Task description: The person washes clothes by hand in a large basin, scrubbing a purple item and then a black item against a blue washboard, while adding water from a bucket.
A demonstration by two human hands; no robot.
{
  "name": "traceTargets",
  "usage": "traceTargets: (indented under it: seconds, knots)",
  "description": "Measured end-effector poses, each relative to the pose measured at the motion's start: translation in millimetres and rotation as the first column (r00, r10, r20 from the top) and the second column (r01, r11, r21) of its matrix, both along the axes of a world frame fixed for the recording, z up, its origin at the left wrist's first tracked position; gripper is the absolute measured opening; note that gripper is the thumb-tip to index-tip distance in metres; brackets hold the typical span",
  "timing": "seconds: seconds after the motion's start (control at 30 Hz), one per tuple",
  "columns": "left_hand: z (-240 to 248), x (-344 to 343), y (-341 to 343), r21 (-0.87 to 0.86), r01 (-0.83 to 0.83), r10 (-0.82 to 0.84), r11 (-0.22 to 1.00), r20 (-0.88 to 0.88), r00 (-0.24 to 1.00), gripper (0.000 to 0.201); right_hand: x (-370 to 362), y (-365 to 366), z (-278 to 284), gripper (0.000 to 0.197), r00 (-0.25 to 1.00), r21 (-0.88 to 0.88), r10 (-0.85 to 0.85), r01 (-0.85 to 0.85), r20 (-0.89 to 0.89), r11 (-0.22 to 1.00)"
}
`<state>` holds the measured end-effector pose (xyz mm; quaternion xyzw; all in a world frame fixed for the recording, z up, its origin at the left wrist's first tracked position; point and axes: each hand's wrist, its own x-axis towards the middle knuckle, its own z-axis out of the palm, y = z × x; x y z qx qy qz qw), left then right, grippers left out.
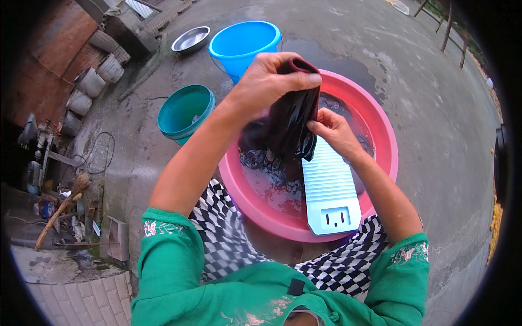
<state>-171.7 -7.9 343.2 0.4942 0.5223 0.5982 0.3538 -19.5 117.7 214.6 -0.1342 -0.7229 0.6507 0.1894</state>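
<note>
A wet dark maroon cloth (291,125) hangs over a big pink basin (380,136) of soapy water. My left hand (266,81) grips the cloth's top edge and lifts it high. My right hand (331,130) pinches the same cloth lower down on its right side. A pale blue washboard (331,190) leans in the basin, its foot on the near rim. More patterned laundry (261,160) lies in the water under the cloth.
A blue bucket (242,43) and a metal bowl (190,39) stand beyond the basin, a teal bucket (185,111) to its left. Grey pots (89,81), a broom (60,209) and clutter line the left wall. Wet concrete ground lies all around.
</note>
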Motion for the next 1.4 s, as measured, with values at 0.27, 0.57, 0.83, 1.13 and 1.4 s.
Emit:
traceTargets:
  seconds: [0.27, 0.57, 0.83, 1.13, 1.4]
  knots:
    - [22, 5, -19, 0.207, -0.066, 0.000, 0.976, 0.304, 0.953, 0.010, -2, -24, -30, 0.027, 0.922, 0.204, -0.190, 0.126, 0.337, 0.971]
    - [3, -57, -13, 0.240, -0.363, 0.242, 0.900, 0.416, 0.877, 0.005, 5, 18, -9, 0.028, 0.980, -0.140, -0.127, 0.148, 0.154, 0.979]
    - [-2, -115, -38, 0.287, -0.494, 0.384, 0.821, 0.365, 0.848, 0.017, 5, 31, 75, 0.015, 0.968, -0.350, -0.192, 0.127, -0.159, 0.928]
    - [1, -75, -21, 0.189, -0.376, 0.294, 0.907, 0.355, 0.887, 0.016, 17, 64, 33, 0.016, 0.954, 0.060, -0.299, 0.298, 0.015, 0.953]
    - [-5, -38, -6, 0.149, -0.170, 0.098, 0.974, 0.398, 0.912, 0.008, 7, 53, 9, 0.025, 0.915, 0.702, -0.392, 0.343, -0.099, 0.624]
